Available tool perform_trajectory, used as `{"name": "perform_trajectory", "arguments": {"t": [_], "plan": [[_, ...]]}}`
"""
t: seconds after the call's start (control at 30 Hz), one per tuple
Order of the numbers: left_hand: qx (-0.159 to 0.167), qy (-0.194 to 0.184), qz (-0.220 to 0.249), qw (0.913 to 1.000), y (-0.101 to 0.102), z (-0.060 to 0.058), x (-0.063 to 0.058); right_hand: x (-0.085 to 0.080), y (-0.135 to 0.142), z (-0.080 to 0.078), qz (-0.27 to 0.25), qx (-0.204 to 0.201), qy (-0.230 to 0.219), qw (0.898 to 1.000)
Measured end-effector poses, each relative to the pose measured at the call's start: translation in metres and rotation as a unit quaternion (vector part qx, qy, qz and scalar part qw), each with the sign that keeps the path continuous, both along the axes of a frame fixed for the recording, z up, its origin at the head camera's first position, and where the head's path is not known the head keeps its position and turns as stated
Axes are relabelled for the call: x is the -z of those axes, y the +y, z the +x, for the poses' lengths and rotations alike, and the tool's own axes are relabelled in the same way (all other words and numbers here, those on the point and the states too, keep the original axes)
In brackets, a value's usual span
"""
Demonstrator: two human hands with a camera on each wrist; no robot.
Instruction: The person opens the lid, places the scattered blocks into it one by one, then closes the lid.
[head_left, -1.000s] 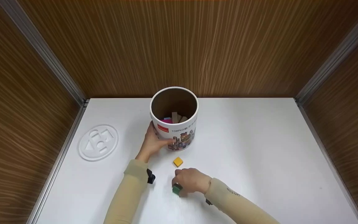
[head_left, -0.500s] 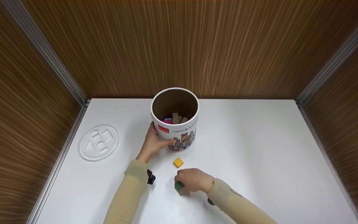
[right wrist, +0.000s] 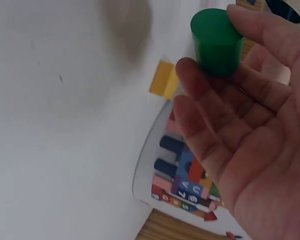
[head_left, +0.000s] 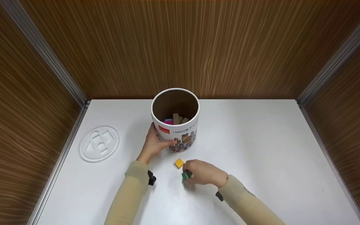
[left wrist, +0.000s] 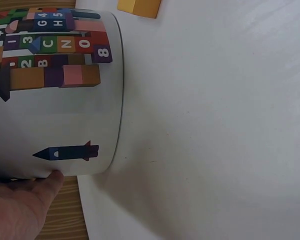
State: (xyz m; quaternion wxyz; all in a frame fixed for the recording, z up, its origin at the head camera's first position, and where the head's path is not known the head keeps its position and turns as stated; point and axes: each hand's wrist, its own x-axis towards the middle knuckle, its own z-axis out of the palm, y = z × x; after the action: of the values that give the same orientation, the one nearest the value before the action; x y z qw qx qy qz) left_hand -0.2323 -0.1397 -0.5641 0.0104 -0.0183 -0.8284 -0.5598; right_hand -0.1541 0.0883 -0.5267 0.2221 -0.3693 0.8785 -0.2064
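My left hand [head_left: 154, 144] grips the near left side of a white cardboard bucket [head_left: 180, 128], thumb across its printed front. Inside the bucket lie wooden blocks [head_left: 176, 118], some plain and one pink. My right hand [head_left: 205, 172] pinches a green cylinder block [right wrist: 217, 45] between thumb and fingers, just in front of the bucket. In the right wrist view the cylinder looks raised off the table. Close to the right fingertips, a yellow block [head_left: 179, 163] lies on the table between this hand and the bucket.
A white round plate with shaped recesses [head_left: 99, 143] lies on the left of the white table [head_left: 261, 150]. Wood-grain panels [head_left: 180, 47] with metal edge strips enclose the table at the back and both sides.
My right hand has moved forward and slightly right with the green cylinder block, closer to the yellow block. The left hand and the bucket have stayed in place.
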Motion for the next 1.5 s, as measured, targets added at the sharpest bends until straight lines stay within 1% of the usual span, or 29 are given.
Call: {"name": "perform_trajectory", "arguments": {"t": [0.1,0.33,0.57,0.8,0.97,1.13,1.3,1.5], "plan": [[-0.002,-0.003,-0.001,1.0000,0.000,0.000,0.000,-0.009,0.007,-0.005,-0.037,0.010,0.002,0.999],[0.005,0.007,-0.002,1.0000,-0.001,0.000,0.000,-0.039,0.021,-0.017,-0.107,0.037,0.042,0.993],[0.007,0.009,-0.006,0.9999,-0.001,0.000,0.001,-0.074,0.029,-0.032,-0.179,0.061,0.074,0.979],[0.006,0.008,0.000,0.9999,-0.001,0.001,-0.001,-0.103,0.032,-0.049,-0.235,0.062,0.115,0.963],[0.002,-0.005,-0.001,1.0000,0.000,0.001,-0.001,-0.120,0.031,-0.061,-0.240,0.085,0.132,0.958],[-0.002,-0.015,-0.002,0.9999,0.001,0.000,0.000,-0.131,0.023,-0.075,-0.227,0.122,0.147,0.955],[-0.001,-0.017,-0.002,0.9999,0.002,0.000,-0.001,-0.133,0.014,-0.087,-0.207,0.167,0.148,0.953],[0.001,-0.017,-0.003,0.9998,0.002,0.000,-0.002,-0.130,0.005,-0.093,-0.176,0.185,0.156,0.954]]}}
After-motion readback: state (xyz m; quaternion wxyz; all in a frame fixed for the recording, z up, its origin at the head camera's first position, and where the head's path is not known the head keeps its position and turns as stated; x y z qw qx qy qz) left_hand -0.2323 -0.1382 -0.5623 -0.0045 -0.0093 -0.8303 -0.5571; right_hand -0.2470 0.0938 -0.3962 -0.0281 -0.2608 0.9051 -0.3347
